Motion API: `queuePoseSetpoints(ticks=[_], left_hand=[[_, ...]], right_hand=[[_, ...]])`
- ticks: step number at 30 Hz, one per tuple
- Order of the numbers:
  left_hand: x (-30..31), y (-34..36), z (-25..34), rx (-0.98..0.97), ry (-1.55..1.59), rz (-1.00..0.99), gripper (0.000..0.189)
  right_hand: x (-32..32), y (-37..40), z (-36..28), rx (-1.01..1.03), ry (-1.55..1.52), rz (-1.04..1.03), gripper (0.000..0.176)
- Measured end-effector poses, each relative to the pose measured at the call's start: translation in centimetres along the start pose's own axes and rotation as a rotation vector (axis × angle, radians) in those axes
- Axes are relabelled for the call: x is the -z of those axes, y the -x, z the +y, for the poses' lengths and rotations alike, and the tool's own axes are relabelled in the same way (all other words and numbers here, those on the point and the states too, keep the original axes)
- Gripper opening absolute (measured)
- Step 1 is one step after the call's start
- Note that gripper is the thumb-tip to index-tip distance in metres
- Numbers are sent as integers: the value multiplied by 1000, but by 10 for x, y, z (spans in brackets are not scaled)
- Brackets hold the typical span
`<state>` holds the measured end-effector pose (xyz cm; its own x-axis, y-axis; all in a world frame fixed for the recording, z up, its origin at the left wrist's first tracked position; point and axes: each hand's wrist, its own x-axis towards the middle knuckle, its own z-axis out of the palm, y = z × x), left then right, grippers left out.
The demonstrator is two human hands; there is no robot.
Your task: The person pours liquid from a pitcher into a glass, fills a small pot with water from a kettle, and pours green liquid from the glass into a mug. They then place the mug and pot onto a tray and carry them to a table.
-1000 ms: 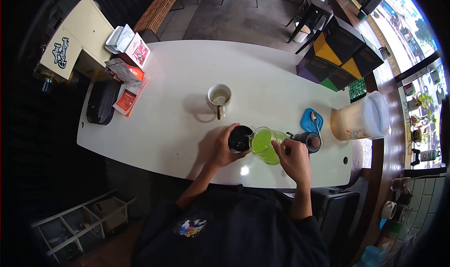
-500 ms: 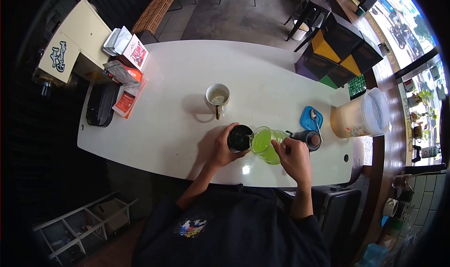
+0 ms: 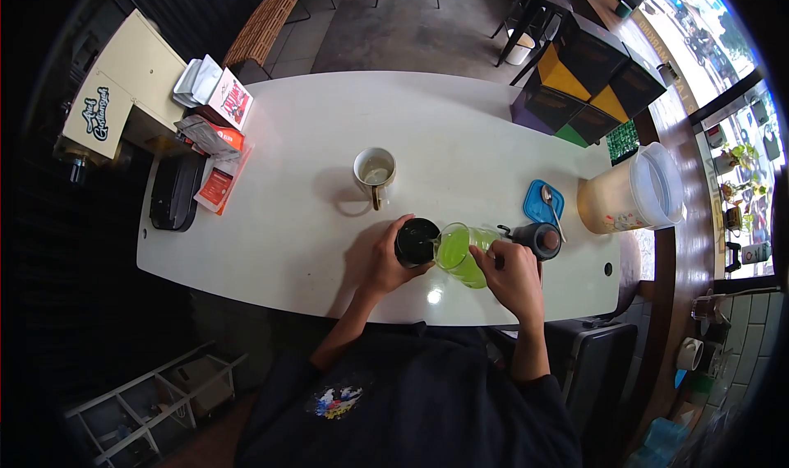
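Observation:
My left hand [image 3: 383, 264] is wrapped around a dark cup [image 3: 417, 236] near the front edge of the table. In my right hand [image 3: 518, 281] is the handle of a glass pitcher [image 3: 458, 254] of bright green liquid. The pitcher is tilted left, its lip at the cup's right rim; a thin stream seems to run into the cup. Beyond my left hand a ceramic mug [image 3: 385, 178] stands upright, with a little pale content at its bottom. A dark rounded container with a brown top [image 3: 542, 239] stands just behind my right hand.
A spoon [image 3: 548, 195] rests on a blue square lid [image 3: 536, 212]. Farther right is a large plastic tub [image 3: 604, 201]. Black boxes [image 3: 567, 94] stand at the back right. Packets [image 3: 222, 180] and a black case [image 3: 177, 193] lie along the left end of the white table [image 3: 312, 123].
The view has shifted slightly, so most things on the table sit a little farther left. Both hands keep the same holds, with the pitcher still tilted at the cup.

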<state>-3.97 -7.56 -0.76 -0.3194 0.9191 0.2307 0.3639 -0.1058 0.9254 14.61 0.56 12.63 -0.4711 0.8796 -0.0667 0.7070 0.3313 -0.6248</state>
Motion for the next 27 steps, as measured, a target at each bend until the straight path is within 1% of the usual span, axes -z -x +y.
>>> queuePoseSetpoints(ticks=[4, 7, 22, 27], left_hand=[[0, 0, -1, -17, -21, 5, 80], [-1, 1, -3, 10, 17, -5, 80], [-1, 1, -4, 33, -7, -4, 82], [-1, 1, -5, 10, -26, -4, 83]], right_hand=[[-6, 1, 8, 38, -44, 35, 42], [-6, 1, 8, 31, -52, 33, 43], [-18, 4, 16, 38, -66, 45, 42], [-18, 4, 17, 42, -64, 49, 42]])
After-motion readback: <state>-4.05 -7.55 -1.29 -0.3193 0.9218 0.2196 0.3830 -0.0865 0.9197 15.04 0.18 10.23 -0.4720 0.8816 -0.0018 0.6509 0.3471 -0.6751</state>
